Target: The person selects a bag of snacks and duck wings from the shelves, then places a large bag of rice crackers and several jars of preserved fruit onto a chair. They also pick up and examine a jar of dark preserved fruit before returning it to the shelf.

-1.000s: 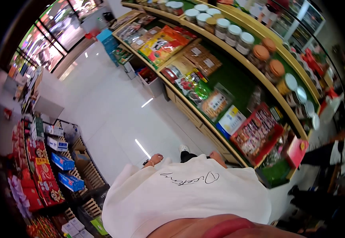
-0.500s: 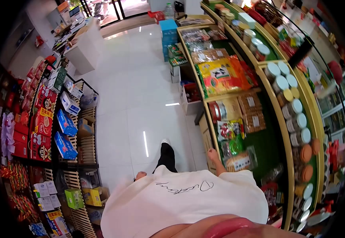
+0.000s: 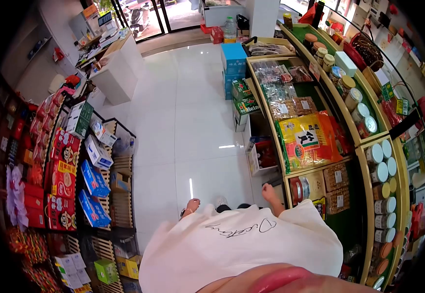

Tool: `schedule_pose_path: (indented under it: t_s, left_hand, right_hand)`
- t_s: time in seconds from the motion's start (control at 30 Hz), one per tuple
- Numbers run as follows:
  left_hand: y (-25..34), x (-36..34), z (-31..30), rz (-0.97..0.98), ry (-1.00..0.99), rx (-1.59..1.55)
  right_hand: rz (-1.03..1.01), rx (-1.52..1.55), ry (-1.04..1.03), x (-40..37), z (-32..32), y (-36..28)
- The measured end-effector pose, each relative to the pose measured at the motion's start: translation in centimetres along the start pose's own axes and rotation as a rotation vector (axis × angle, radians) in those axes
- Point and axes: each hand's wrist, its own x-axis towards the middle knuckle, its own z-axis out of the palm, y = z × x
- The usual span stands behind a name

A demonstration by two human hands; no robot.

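While hanging above floor [image 3: 193, 122], right hand [image 3: 269, 193] empty, spread, beside wooden shelf [image 3: 287, 188] at 1 o'clock; left hand [image 3: 191, 205] at 11 o'clock, closure unclear.

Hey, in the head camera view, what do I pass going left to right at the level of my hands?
Red boxes → blue boxes → left hand → white shoe → right hand → brown labelled packets → white-lidded jars.
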Motion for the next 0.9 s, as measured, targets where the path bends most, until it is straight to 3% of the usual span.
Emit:
schedule_pose_path:
  t_s: [0.1,0.2,0.4,0.43,0.57,0.6,0.63,0.7,0.8,0.83,0.9]
  left_hand:
    - [7.4,5.1,-1.5,0.055,-0.072,-0.020]
    - [14.6,9.3,-2.0,0.120,-0.130,-0.054]
    - [28.9,20.4,-1.1,0.281,-0.248,-0.039]
    - [31.6,22.6,-0.8,0.312,-0.275,-0.038]
    - [42.8,31.2,-0.2,0.390,-0.343,-0.001]
    - [44.3,35.1,0.4,0.410,-0.368,0.030]
    - [45.4,37.5,1.0,0.420,-0.394,0.064]
    - [51.7,39.1,1.2,0.463,-0.427,0.137]
    - [60.6,45.9,2.6,0.604,-0.471,0.165]
    - [62.6,48.1,3.4,0.648,-0.491,0.159]
    - [69.8,48.0,3.8,0.638,-0.548,0.142]
  right_hand:
    - [0.044,0.014,0.012,3.8,-3.2,-6.9]
    - [0.104,0.061,0.040,7.9,-2.7,-8.6]
    - [0.165,0.196,0.053,17.4,-1.2,-6.5]
    - [0.160,0.164,0.143,20.3,1.2,-3.5]
    - [0.325,0.162,0.161,30.4,-0.1,-2.7]
    - [0.253,0.272,0.187,33.1,-1.2,-2.8]
    - [0.243,0.196,0.272,35.8,-1.8,-3.2]
    - [0.206,0.265,0.351,42.0,-4.0,-4.9]
    - [0.179,0.377,0.328,50.7,-7.2,-7.5]
    - [0.088,0.463,0.340,53.2,-7.9,-8.3]
    - [0.011,0.543,0.359,56.3,-11.1,-12.0]
